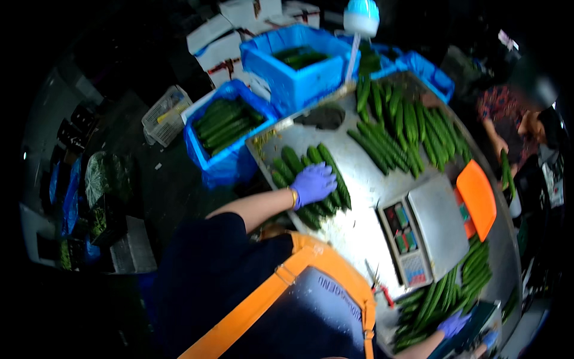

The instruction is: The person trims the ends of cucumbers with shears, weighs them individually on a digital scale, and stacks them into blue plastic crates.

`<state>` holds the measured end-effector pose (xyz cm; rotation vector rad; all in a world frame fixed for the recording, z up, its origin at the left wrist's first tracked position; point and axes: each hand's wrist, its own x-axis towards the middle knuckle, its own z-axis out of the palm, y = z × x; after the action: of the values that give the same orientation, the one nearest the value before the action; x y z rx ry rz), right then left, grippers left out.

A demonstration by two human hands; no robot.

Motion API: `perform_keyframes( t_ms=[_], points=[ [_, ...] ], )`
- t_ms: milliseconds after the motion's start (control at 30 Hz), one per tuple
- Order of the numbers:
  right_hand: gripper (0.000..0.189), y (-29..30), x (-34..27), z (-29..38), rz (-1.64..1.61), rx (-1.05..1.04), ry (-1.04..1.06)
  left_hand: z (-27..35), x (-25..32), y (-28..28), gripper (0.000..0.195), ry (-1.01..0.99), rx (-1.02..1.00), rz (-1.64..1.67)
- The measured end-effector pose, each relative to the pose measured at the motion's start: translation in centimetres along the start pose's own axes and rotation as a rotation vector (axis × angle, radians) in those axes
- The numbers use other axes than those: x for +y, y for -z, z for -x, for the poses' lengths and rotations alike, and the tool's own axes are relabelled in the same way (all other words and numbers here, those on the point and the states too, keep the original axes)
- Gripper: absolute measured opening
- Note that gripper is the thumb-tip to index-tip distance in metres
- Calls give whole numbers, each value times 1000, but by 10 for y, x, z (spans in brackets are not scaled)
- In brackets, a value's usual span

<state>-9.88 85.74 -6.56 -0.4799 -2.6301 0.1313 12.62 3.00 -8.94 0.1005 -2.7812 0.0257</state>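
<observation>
My left hand point(315, 185), in a purple glove, lies palm down across a row of green cucumbers point(338, 172) on the metal table point(350, 242). Its fingers are extended over their tops. Low on the right, my right hand point(455, 324), gloved the same way, is at the edge of a second pile of cucumbers point(441, 296); blur hides whether it grips any. Between the two piles stands a weighing scale point(439, 224) with a bare metal platform. A red-handled cutting tool point(381, 289) lies beside the scale.
More cucumbers point(403, 121) cover the table's far side. An orange plastic piece point(477, 202) stands behind the scale. Blue crates point(291, 83) and a lined crate point(224, 166) hold cucumbers off the table's left edge. Across the table, a person point(502, 125) holds cucumbers. Another gloved hand point(489, 339) shows lower right.
</observation>
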Motion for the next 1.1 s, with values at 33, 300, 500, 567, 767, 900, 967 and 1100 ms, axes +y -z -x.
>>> perform_keyframes(
  t_ms=[33,300,500,567,767,900,967,1100],
  points=[
    [58,32,-40,2,-72,81,90,-2,-2,17,23,-131,40,-48],
    [37,142,-349,226,-1119,-498,336,-9,-26,15,26,152,-72,464],
    [52,91,-515,331,-797,-793,865,-21,-93,6,32,268,-3,325],
    [58,80,-554,343,-740,-718,979,-22,-96,13,34,372,-75,469],
    [63,49,-607,351,-429,-906,764,-57,-137,-4,61,524,-9,546],
    [57,31,-610,344,-485,-934,694,-95,-154,-2,96,599,-321,641],
    [54,26,-600,347,-589,-862,683,-109,-152,16,98,585,-442,667],
    [58,22,-590,352,-682,-712,720,-117,-177,-17,100,553,-116,524]
  ],
)
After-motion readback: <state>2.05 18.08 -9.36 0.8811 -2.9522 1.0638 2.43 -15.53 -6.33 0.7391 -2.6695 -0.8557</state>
